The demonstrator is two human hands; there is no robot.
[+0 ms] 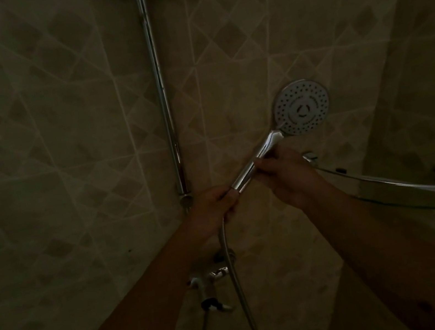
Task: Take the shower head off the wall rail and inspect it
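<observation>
Head view, dim tiled shower: your left hand grips the hose end of the shower head handle, your right hand pinches mid-handle. The handle's long axis runs up-right from your left hand, spray face beyond the right; the hose drops beside the riser rail

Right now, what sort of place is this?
Most likely a dim bathroom shower stall: tiled walls, a chrome riser rail, and a shower head on a hose, held by the left hand and right hand.
</observation>
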